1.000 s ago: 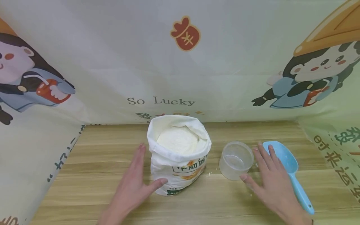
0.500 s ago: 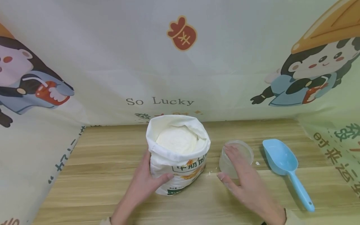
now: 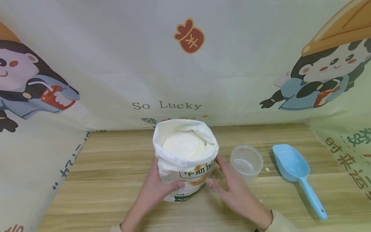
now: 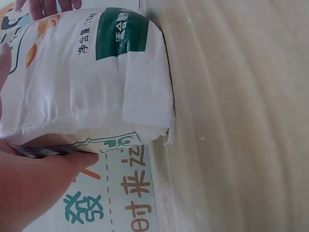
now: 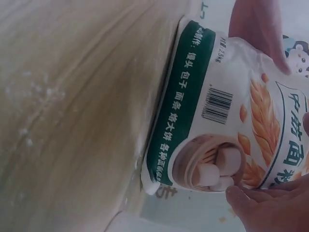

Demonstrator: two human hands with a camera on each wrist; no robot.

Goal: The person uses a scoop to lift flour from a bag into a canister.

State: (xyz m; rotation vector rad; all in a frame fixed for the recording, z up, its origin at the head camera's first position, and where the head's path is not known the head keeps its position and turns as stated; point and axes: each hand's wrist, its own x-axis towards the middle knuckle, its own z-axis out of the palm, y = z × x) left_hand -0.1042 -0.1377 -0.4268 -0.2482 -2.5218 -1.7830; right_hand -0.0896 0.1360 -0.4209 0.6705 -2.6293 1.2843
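A white bag of flour (image 3: 174, 167) stands upright with its mouth open and rim rolled down, filled with pale flour (image 3: 185, 145). My left hand (image 3: 155, 187) holds its left side, thumb across the front and fingers round the far side, partly hidden. At the bag's right side is my right hand (image 3: 236, 193), its fingers fairly straight and fingertips at the side; the thumb is near the front. In the right wrist view the bag's printed face (image 5: 217, 116) shows a green band and a steamer picture.
Right of the bag stands a clear plastic tub (image 3: 246, 164), partly behind the right hand. A blue scoop (image 3: 295, 167) lies further right, handle toward me. White crumbs dot the wooden table (image 3: 110, 170). A printed cloth (image 3: 232, 80) surrounds it.
My right hand has moved left from beside the scoop, past the tub, to the bag's right side. My left hand has closed in on the bag's left side.
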